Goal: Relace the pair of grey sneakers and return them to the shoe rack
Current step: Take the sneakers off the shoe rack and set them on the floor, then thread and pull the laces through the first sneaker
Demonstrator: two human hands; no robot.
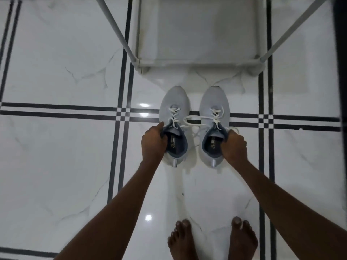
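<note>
Fingers of the left hand (153,141) pinch the collar of the left grey knit sneaker (174,119) on the white marble-look floor (56,156). Loose white laces (193,119) trail between the pair. Right hand (233,144) grips the right grey sneaker (214,117) likewise, near the white metal shoe rack (199,61) beyond.

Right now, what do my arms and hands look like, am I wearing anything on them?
Both arms are bare from as far up as the view shows: no sleeves, gloves or watch. The left hand and right hand show no rings or bands that I can make out, though the fingers are partly hidden.
</note>
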